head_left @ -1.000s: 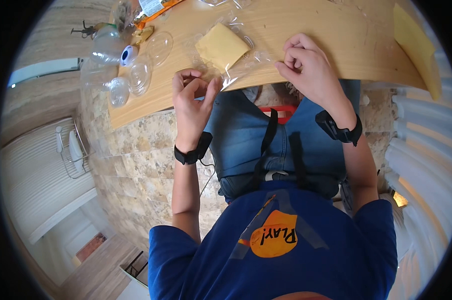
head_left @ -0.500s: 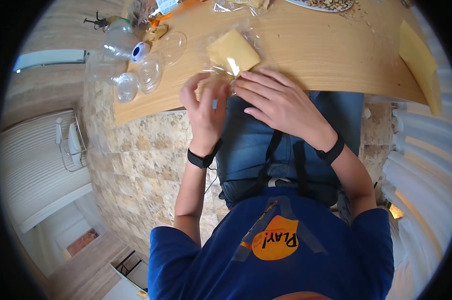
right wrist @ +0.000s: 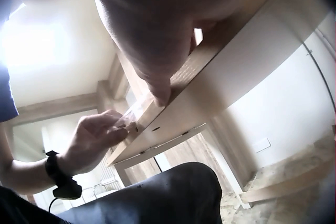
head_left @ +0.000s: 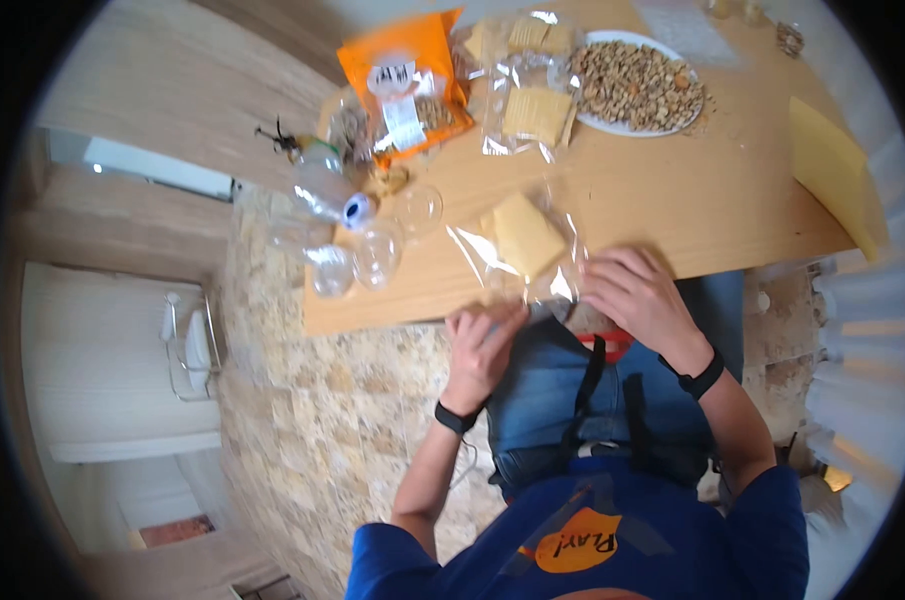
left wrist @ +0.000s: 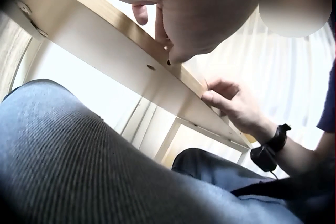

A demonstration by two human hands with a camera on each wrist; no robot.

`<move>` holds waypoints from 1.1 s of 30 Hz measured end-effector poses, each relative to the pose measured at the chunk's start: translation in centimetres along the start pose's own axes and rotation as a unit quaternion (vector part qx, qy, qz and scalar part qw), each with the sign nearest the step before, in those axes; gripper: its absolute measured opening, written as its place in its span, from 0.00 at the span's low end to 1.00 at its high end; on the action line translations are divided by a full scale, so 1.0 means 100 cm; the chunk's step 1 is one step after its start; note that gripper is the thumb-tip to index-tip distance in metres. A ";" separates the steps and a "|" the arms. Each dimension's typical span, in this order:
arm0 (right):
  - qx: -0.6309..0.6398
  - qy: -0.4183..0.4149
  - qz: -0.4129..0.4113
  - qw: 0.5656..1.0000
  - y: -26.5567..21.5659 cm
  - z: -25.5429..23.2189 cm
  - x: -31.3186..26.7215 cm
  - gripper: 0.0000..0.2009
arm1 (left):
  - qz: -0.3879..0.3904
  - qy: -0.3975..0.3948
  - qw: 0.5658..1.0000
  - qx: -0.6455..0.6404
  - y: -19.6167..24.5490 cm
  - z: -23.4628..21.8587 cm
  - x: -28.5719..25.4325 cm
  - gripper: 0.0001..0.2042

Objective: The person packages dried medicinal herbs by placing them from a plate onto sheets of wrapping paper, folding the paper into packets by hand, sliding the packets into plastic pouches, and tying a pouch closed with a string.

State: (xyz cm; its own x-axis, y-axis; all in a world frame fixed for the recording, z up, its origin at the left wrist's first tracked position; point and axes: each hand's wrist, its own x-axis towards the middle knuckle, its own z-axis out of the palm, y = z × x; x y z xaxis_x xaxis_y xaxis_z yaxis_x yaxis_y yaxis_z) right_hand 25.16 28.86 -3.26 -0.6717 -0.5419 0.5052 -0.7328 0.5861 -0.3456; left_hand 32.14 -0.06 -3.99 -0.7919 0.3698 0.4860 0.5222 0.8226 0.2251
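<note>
A clear plastic bag (head_left: 560, 280) lies at the table's near edge, with a folded tan piece (head_left: 524, 235) inside. My left hand (head_left: 482, 350) pinches the bag's near left corner between thumb and fingers; the right wrist view shows that hand (right wrist: 92, 137) with clear film (right wrist: 135, 109) at its fingertips. On the bag's near right side is my right hand (head_left: 640, 305), fingers bent slightly over it. Thumb and forefinger of this hand (left wrist: 236, 103) come together at the table edge in the left wrist view; the film between them is hard to make out.
Clear round containers (head_left: 377, 255) and a plastic bottle (head_left: 320, 185) stand at the left. Behind are an orange bag (head_left: 402, 75), other clear packets with tan pieces (head_left: 537, 115) and a white plate (head_left: 694, 122) of nuts or grain. A tan sheet (head_left: 834, 170) lies far right.
The head view has shifted, showing more of the table's far side. My right hand, flat beside the left half a second ago, has moved apart to the bag's right side.
</note>
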 end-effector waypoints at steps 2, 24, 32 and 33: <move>0.020 -0.018 -0.055 0.998 0.002 -0.004 -0.005 0.06 | 0.024 0.023 0.998 -0.061 0.002 -0.009 0.009 0.20; 0.359 0.179 0.290 0.869 0.095 -0.047 -0.006 0.05 | -0.255 -0.092 0.885 -0.379 -0.054 -0.026 0.222 0.17; 0.284 0.147 0.253 0.913 0.080 -0.052 -0.004 0.06 | -0.292 -0.191 0.905 -0.242 -0.106 0.036 0.271 0.17; 0.278 0.144 0.239 0.919 0.079 -0.053 -0.004 0.06 | -0.292 -0.165 0.890 -0.307 -0.106 0.039 0.271 0.15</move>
State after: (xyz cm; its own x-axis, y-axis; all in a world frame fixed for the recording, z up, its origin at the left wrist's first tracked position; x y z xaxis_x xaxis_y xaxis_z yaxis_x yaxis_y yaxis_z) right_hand 20.18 36.89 -2.01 -0.9336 -0.0739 0.3505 -0.3569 0.2739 -0.8931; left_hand 3.97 2.94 3.50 -0.9823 0.1457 -0.1175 -0.0156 0.5617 0.8272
